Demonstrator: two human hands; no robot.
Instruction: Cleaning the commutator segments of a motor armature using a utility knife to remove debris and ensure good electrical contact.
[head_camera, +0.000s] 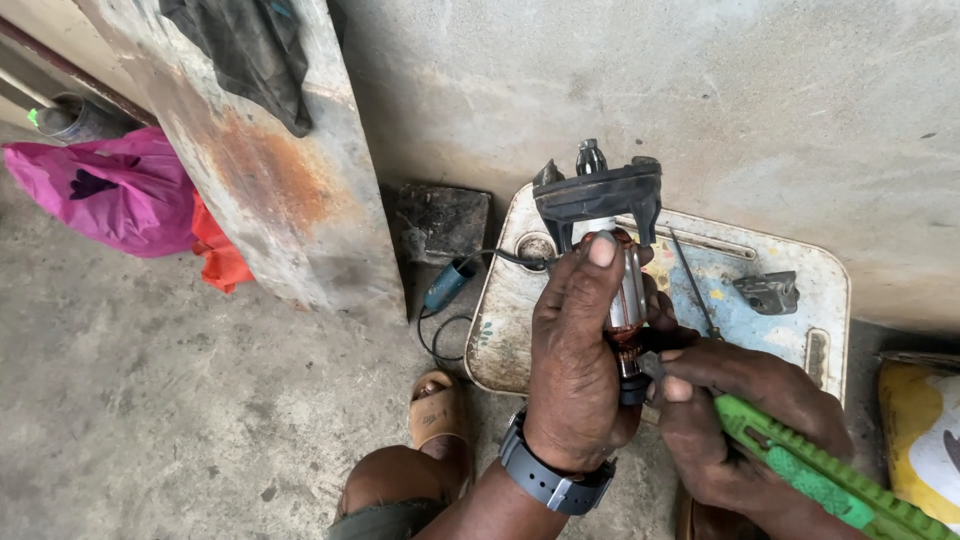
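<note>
My left hand (575, 360) is wrapped around a motor armature (628, 300) with copper windings, held upright; a black plastic fan housing (598, 195) sits on its top end. My right hand (745, 420) grips a green utility knife (820, 475), whose tip rests against the lower end of the armature near the copper commutator. A dark watch is on my left wrist (550, 480).
Below lies a worn white-and-blue tray (800, 260) with a small grey metal part (768, 292) and a thin rod (692, 280). A rusty metal sheet (270, 170), pink bag (110, 190), blue-handled tool with cord (448, 285), yellow sack (920, 430) and my sandalled foot (438, 410) surround it.
</note>
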